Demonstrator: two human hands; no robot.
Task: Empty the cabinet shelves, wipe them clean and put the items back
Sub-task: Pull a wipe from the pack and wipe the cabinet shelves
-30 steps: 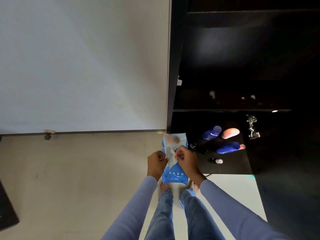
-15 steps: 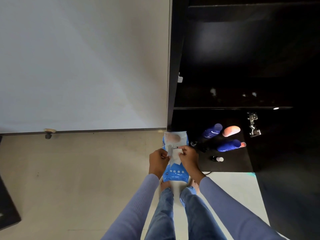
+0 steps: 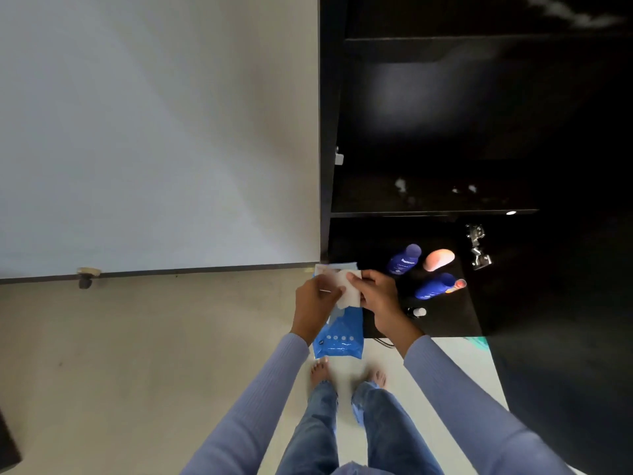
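Both hands are at work on a blue wet-wipe pack [image 3: 340, 337], held in front of the open black cabinet [image 3: 445, 132]. The left hand [image 3: 313, 308] has its fingers curled round the pack's upper left side, and the right hand [image 3: 375, 294] pinches a white wipe [image 3: 347, 293] that stands out of the pack's top; the wipe looks partly drawn out, though whether it is free of the opening cannot be told. Judging by this, the emptying is at least partly done and the wiping has not begun. The upper shelf [image 3: 435, 212] looks bare apart from a few pale specks, too dim to name. On the lower shelf [image 3: 445, 323] there remain two blue bottles [image 3: 404, 259], a pink rounded thing [image 3: 438, 259] and a small white-capped bottle [image 3: 419, 312], so that shelf probably must be cleared before it is wiped, and everything put back afterwards. The cabinet's left wall stands just beside the hands, and a metal hinge [image 3: 477, 246] juts out on the right near the bottles; a reaching arm could catch either. To the left, the pale floor [image 3: 137, 354] and wall leave room to set things down. The person's bare feet [image 3: 320, 371] stand just below the pack.
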